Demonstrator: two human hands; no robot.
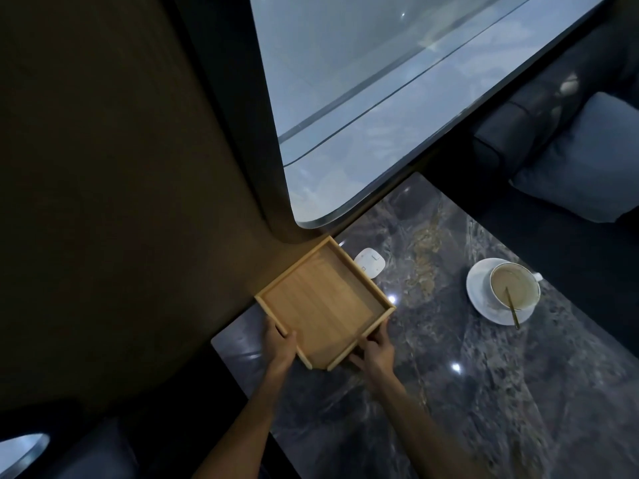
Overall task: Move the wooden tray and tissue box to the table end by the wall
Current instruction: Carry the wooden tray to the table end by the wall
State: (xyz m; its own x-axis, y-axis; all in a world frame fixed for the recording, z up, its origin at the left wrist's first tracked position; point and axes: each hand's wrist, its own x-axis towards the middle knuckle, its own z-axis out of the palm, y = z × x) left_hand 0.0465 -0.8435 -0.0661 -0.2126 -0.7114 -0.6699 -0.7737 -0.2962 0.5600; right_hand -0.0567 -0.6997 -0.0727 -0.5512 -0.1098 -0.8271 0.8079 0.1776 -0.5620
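Note:
A square wooden tray (323, 300) with low rims lies at the far end of the dark marble table (449, 392), its far corner close to the brown wall (121, 202). It holds nothing. My left hand (279, 344) grips the tray's near-left rim. My right hand (375, 349) holds its near-right rim. No tissue box shows in this view.
A small white rounded device (370, 263) sits on the table just behind the tray's right side. A white cup of milky drink (515, 286) with a stirrer stands on a saucer (479, 295) to the right. A large window (363, 98) rises behind, with a cushioned seat (581, 160) at right.

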